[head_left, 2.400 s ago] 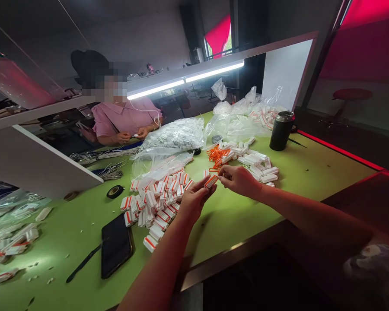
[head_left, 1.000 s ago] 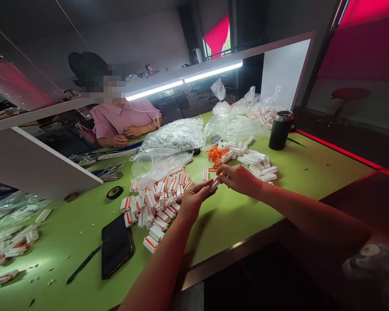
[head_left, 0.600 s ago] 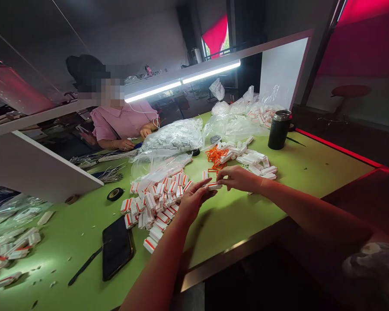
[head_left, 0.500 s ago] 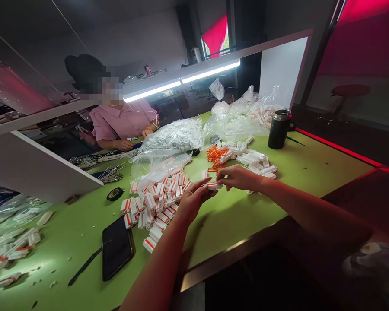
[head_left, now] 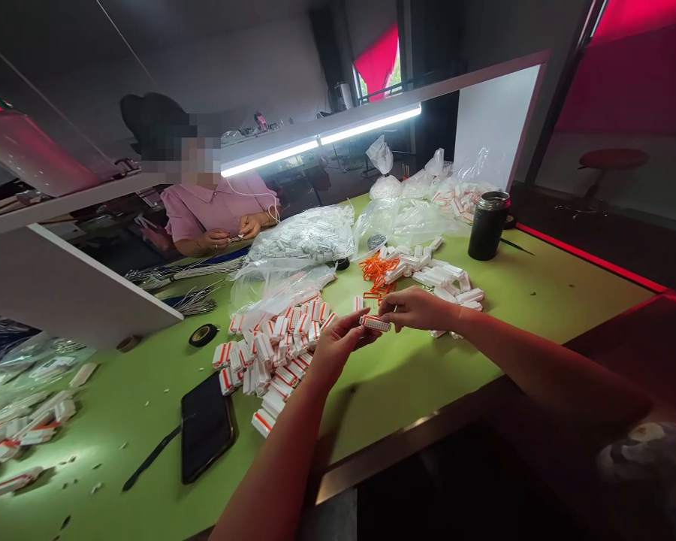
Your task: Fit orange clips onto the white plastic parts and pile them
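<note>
My left hand (head_left: 341, 338) is closed around one end of a white connector housing (head_left: 375, 324) with rows of small holes and an orange strip along its upper edge. At the housing's right end, the bent fingers of my right hand (head_left: 408, 306) are pinched against it. Just behind my hands another white housing (head_left: 358, 303) stands on the table. Beyond my right hand lies a heap of orange clips (head_left: 378, 269) beside plain white housings (head_left: 448, 276). To the left of my left hand is a big pile of white housings with orange strips (head_left: 276, 346).
On the green table (head_left: 417, 398) are a phone (head_left: 206, 428), a black tape roll (head_left: 203, 335), a dark flask (head_left: 488, 225) and a plastic bag of white parts (head_left: 304, 234). Across the table, beneath a lit tube lamp (head_left: 372, 124), a co-worker in a pink shirt (head_left: 219, 207) handles small pieces.
The housing in my hands has tilted, and an orange strip now shows along its top. My hands have barely shifted. The co-worker's hands have risen slightly.
</note>
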The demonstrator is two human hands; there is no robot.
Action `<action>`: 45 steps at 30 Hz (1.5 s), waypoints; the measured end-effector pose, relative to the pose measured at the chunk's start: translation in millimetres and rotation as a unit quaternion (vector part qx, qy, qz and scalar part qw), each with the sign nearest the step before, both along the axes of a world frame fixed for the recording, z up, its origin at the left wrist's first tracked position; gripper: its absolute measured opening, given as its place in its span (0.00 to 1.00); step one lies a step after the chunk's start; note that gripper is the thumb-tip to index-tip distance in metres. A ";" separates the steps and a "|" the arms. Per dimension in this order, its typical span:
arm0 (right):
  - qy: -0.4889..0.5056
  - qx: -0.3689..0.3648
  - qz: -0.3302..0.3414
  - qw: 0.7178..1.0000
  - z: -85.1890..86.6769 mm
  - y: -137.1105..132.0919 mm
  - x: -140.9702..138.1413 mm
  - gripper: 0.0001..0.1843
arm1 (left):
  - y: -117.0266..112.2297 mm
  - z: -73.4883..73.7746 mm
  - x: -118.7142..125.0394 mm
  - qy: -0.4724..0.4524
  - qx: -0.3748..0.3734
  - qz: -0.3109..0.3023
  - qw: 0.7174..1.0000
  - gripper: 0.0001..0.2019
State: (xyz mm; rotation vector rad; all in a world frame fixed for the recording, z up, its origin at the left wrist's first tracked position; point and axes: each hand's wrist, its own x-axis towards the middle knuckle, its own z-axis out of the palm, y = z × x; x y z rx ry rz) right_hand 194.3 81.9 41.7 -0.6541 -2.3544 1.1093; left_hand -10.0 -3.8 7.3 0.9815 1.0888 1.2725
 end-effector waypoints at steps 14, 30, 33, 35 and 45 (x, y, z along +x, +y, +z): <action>-0.053 0.171 -0.018 0.984 -10.1 -8.4 -6.1 0.10 | -2.1 0.5 5.5 0.088 0.026 -0.079 0.993 0.26; 0.001 -0.159 -0.021 0.987 -18.4 -7.8 -11.1 0.22 | 3.7 -10.4 9.0 0.003 0.007 0.035 0.999 0.25; 0.012 -0.112 -0.027 0.993 -26.0 -9.1 -14.7 0.25 | 4.8 -11.9 9.5 0.011 0.019 0.026 0.999 0.24; 0.006 -0.068 -0.037 0.997 -33.0 -8.0 -16.3 0.26 | 6.8 -14.6 10.6 0.033 0.028 0.017 0.999 0.25; -0.027 -0.017 -0.090 0.995 -32.3 -10.9 -20.6 0.27 | 10.4 -15.1 4.6 0.203 0.131 0.108 0.964 0.24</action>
